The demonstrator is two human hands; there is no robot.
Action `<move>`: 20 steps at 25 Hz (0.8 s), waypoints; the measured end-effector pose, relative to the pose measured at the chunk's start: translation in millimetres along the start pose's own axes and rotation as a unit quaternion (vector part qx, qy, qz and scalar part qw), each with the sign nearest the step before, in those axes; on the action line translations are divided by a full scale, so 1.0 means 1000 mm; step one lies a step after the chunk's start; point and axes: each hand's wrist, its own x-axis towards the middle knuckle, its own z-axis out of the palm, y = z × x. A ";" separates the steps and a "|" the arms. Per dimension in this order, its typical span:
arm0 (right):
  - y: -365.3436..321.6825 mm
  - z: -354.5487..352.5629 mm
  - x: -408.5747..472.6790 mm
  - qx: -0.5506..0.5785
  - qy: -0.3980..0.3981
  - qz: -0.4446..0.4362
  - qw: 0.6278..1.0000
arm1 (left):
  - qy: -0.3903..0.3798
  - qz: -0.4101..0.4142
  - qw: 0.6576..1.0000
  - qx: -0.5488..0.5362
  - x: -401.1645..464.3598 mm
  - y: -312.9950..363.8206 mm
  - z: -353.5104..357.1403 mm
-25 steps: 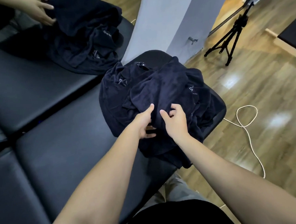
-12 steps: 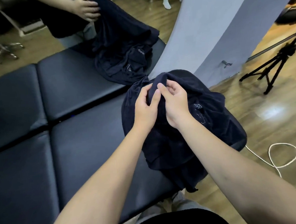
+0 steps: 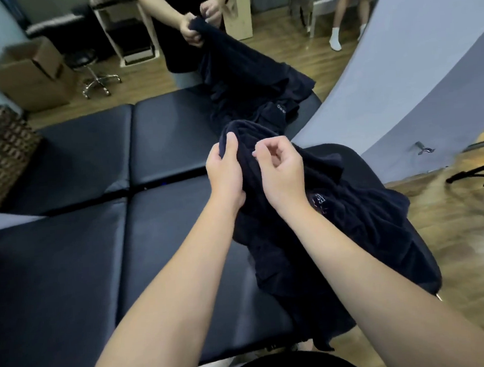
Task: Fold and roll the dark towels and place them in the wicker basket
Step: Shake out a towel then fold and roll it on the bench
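From the head view, we have lifted one dark navy terry towel [image 3: 329,206] off the black padded bench [image 3: 71,262]: left hand [image 3: 225,171] grips its bunched top edge, right hand [image 3: 280,170] loosely curled beside, seemingly regrasping. Woven wicker basket [image 3: 4,156] waits far left; folding not yet begun.

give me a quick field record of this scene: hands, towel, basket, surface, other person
left hand: grips the raised edge of the dark towel
right hand: fingers curled, pinching at the same towel edge
towel state: bunched, unfolded, draped over the table's right end
wicker basket: far left, no towel visible in it
surface: black padded table
other person: two hands holding up a second dark towel across the table
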 end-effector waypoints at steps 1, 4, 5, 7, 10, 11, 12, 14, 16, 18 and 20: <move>0.002 0.001 -0.003 -0.027 -0.030 -0.013 0.999 | 0.014 -0.003 0.999 -0.028 0.005 0.011 -0.005; 0.014 0.002 -0.009 -0.139 -0.180 0.010 0.974 | 0.045 0.019 0.997 -0.052 0.020 0.048 -0.027; 0.018 0.003 -0.009 -0.184 -0.223 0.024 0.957 | 0.047 0.029 0.998 -0.043 0.023 0.059 -0.035; 0.017 0.010 -0.003 -0.234 -0.272 0.014 0.933 | 0.067 0.052 0.996 -0.029 0.027 0.079 -0.049; -0.002 0.018 0.016 -0.142 -0.247 -0.060 0.957 | 0.148 0.122 0.981 -0.013 0.024 0.103 -0.071; -0.009 0.019 0.024 -0.099 -0.236 -0.080 0.964 | 0.176 0.163 0.971 0.015 0.022 0.107 -0.079; -0.017 0.020 0.031 -0.066 -0.227 -0.095 0.967 | 0.195 0.209 0.957 0.047 0.019 0.110 -0.084; -0.031 0.022 0.042 -0.029 -0.206 -0.101 0.973 | 0.187 0.273 0.939 0.094 0.015 0.111 -0.089; -0.041 0.025 0.049 0.018 -0.175 -0.079 0.981 | 0.142 0.308 0.931 0.137 0.012 0.108 -0.091; -0.046 0.029 0.054 0.054 -0.145 -0.057 0.986 | 0.126 0.340 0.914 0.181 0.005 0.108 -0.090; -0.049 0.031 0.058 0.054 -0.123 -0.062 0.989 | 0.141 0.374 0.888 0.228 0.000 0.112 -0.096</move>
